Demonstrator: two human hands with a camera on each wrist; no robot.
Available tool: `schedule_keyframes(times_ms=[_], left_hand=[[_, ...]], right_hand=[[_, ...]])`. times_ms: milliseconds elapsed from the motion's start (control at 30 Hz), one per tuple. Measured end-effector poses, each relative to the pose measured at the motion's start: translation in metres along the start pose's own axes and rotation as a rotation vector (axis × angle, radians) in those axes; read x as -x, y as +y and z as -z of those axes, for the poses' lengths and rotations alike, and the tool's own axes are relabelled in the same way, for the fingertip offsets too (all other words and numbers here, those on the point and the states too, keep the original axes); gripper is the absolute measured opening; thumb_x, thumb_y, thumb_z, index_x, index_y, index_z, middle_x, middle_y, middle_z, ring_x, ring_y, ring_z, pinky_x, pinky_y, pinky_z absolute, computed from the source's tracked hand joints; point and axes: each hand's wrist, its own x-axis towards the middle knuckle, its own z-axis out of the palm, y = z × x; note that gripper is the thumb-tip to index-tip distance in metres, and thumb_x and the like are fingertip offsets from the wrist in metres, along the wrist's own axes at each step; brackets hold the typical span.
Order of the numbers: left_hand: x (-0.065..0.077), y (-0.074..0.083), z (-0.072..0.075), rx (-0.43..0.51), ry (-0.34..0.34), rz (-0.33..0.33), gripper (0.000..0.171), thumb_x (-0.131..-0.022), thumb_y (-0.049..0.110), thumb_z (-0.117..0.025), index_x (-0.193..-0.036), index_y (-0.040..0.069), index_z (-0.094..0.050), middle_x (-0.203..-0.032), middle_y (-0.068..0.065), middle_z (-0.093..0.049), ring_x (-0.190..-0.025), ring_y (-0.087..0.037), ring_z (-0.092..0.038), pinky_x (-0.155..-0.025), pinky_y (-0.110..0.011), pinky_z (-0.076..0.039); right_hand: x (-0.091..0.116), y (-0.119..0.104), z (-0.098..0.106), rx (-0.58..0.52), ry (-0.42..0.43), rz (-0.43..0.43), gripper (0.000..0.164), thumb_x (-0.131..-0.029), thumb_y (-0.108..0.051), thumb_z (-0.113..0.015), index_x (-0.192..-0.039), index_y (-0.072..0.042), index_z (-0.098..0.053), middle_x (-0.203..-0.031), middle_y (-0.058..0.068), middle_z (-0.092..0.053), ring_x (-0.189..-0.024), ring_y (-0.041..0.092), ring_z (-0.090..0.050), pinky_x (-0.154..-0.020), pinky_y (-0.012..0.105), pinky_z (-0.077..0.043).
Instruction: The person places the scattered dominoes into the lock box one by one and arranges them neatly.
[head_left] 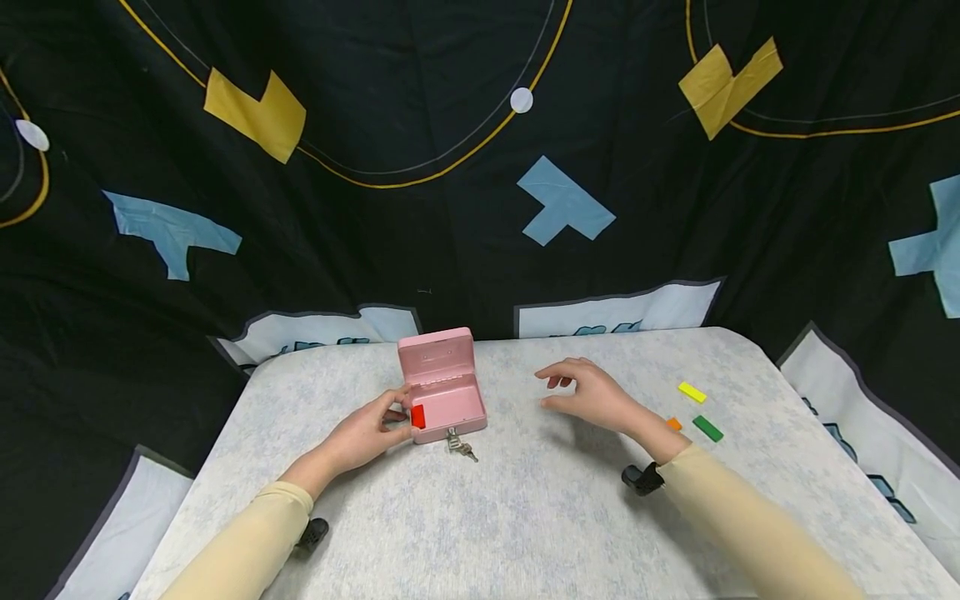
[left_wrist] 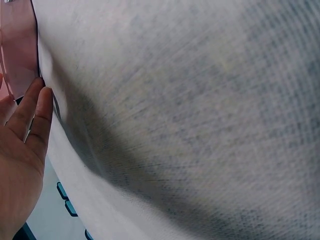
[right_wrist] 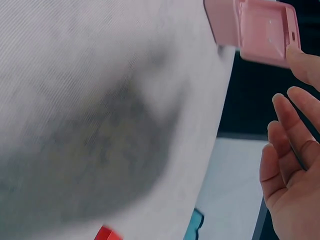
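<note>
A small pink cash box (head_left: 450, 404) stands on the table with its lid (head_left: 437, 354) raised. Inside it, against the left end, lies a red block (head_left: 418, 417). Keys (head_left: 461, 447) hang at the lock on its front. My left hand (head_left: 371, 429) holds the box's left side, thumb at the front corner and index finger farther back. In the left wrist view the other fingers (left_wrist: 44, 107) reach fairly straight beside the pink wall (left_wrist: 20, 50). To the right of the box, my right hand (head_left: 585, 392) is above the table, fingers loosely bent around nothing.
On the right of the table (head_left: 540, 517) lie a yellow block (head_left: 692, 392), a green block (head_left: 707, 428) and an orange block (head_left: 675, 424), partly covered by the right wrist. A black curtain (head_left: 465, 250) with taped shapes stands behind the table.
</note>
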Motion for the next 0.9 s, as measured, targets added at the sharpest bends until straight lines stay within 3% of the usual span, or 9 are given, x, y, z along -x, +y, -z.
schedule_keyframes(times_ms=[467, 900], left_hand=[[0.001, -0.002, -0.002, 0.004, 0.002, -0.011, 0.036, -0.096, 0.040, -0.073, -0.120, 0.020, -0.055, -0.165, 0.000, -0.032, -0.124, -0.023, -0.062, -0.101, -0.049, -0.050], [0.002, -0.003, -0.001, 0.002, 0.007, -0.020, 0.045, -0.093, 0.050, -0.073, -0.123, 0.021, -0.055, -0.166, 0.003, -0.031, -0.122, -0.021, -0.062, -0.100, -0.049, -0.050]], right_hand=[[0.036, 0.035, 0.028, -0.037, 0.069, -0.072, 0.044, -0.091, -0.025, -0.081, -0.132, -0.018, -0.067, -0.115, 0.006, -0.068, -0.103, 0.018, -0.058, -0.086, 0.041, -0.048], [0.062, 0.070, 0.054, -0.014, 0.100, -0.222, 0.050, -0.094, -0.031, -0.077, -0.137, -0.008, -0.063, -0.120, 0.015, -0.065, -0.106, 0.027, -0.056, -0.083, 0.041, -0.051]])
